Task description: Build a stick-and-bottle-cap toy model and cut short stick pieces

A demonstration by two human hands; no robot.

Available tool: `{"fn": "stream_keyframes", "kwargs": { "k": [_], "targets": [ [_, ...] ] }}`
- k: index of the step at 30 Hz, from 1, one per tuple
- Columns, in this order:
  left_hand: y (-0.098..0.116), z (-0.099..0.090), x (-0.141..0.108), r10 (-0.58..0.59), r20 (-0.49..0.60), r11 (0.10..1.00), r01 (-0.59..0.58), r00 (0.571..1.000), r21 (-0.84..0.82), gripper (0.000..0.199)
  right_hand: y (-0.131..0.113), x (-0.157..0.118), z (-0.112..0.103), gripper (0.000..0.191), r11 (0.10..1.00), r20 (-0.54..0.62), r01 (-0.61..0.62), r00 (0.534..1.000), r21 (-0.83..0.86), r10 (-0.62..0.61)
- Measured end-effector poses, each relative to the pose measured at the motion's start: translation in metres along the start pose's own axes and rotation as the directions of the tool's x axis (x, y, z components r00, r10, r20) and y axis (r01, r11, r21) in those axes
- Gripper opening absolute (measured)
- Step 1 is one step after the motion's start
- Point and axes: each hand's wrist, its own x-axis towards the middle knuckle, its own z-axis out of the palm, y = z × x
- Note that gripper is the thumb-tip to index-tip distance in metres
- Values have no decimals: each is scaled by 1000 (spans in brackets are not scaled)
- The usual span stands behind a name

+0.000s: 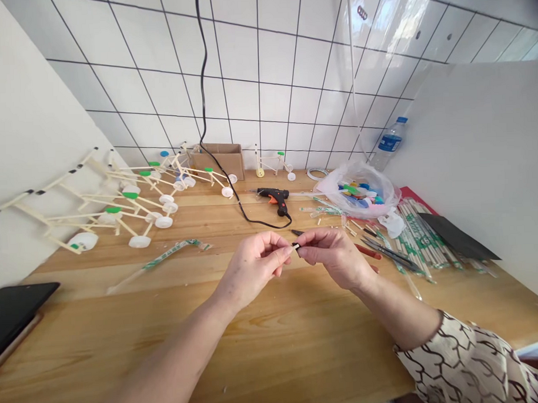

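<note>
My left hand [254,269] pinches a thin pale stick [287,252] between thumb and fingers, above the wooden table [124,347]. My right hand [335,258] pinches a small black piece [296,246] at the stick's tip, and the fingertips of both hands nearly meet around it. Just behind my right hand lie scissors with red handles [368,251], their dark blades pointing left. A hot glue gun [275,200] rests farther back, beyond both hands.
Stick-built wheeled models with bottle-cap wheels [119,204] stand at the left. To the right are a plastic bag of bottle caps [361,192] and bundled wooden sticks [418,243]. A black cable [233,191] crosses the table. White tiled wall [259,66] rises behind.
</note>
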Motion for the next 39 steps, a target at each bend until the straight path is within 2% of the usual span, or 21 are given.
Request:
{"fn": "stream_keyframes", "kwargs": {
  "k": [5, 11, 21, 39],
  "targets": [
    [1, 1, 0, 25, -9, 999, -25, 1000, 36, 16, 0, 0, -1, 10, 1000, -8, -11, 1000, -27, 11],
    [4, 2, -1, 15, -14, 1000, -15, 1000, 11, 16, -2, 0, -1, 9, 997, 32, -1, 999, -72, 4],
    [4, 3, -1, 73, -9, 997, -73, 997, 2, 11, -4, 1, -2, 11, 995, 48, 0, 999, -95, 5],
    [0, 6, -1, 129, -56, 988, -123, 990, 97, 9, -7, 1, -1, 8, 995, 56, -42, 997, -91, 47]
  ]
}}
